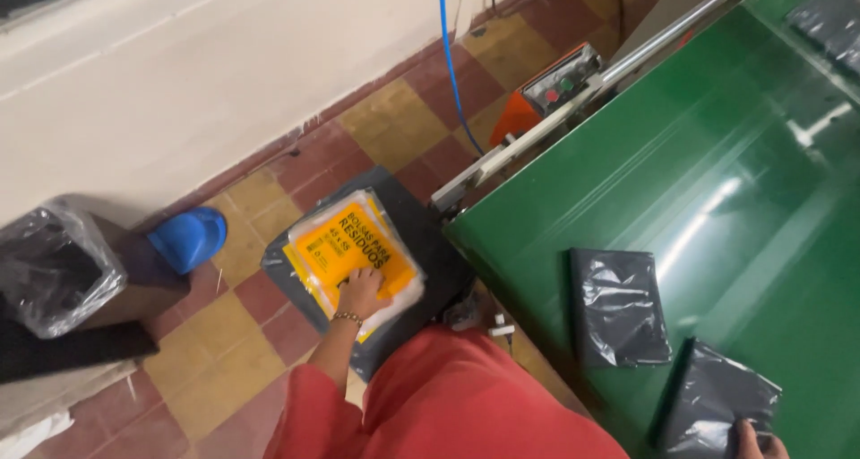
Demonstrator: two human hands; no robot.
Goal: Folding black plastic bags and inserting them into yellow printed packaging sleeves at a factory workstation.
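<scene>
So the left hand (pixel 363 291) presses flat, fingers spread, on the orange-labelled packet (pixel 351 255), steadying the stack. Right hand (pixel 757 441) pins a folded grey bag (pixel 717 403) on the green surface (pixel 717 154); grip's mostly cropped.

Blue cap (pixel 188 237) on tiled floor (pixel 394 119); lined bin (pixel 54 266); orange control box (pixel 546 92).

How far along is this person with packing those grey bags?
One clear pack with an orange label already lies on the dark stack beside the green table, the left hand pressing on it. The right hand touches a folded grey bag at the table edge. Another folded grey bag lies loose on the table, untouched.
</scene>
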